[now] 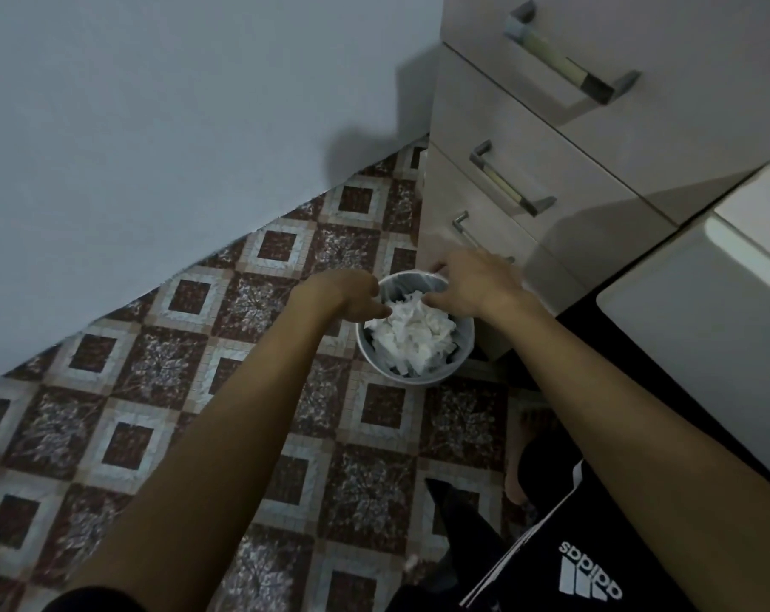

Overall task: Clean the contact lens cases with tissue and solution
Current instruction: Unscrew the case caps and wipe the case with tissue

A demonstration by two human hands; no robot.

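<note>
Tissue (411, 331), crumpled white wads, fills a small round bin (376, 362) on the floor (162, 390); heap reaches near the rim. Bin has a thin liner bag (411, 280) bunched at its far edge. No lens cases or solution bottle in view.

Both arms reach down from the bottom of frame to the bin. Left hand (352, 298) sits at the bin's left rim, fingers curled and pinched, tips touching the top of the tissue heap or the liner edge; cannot tell which, or whether anything is actually gripped. Right hand (471, 280) is over the far right rim, fingers bent down at the liner edge and partly hidden; whether it is holding the liner or just resting cannot be told.

Floor is patterned tile, dark red squares in pale frames. Bin stands just beside a pale drawer unit (529, 178) with three bar handles. Plain wall (175, 125) on the left. White appliance edge (705, 311) at right. Dark shorts (573, 567) with white logo at bottom right, a bare foot near them.
</note>
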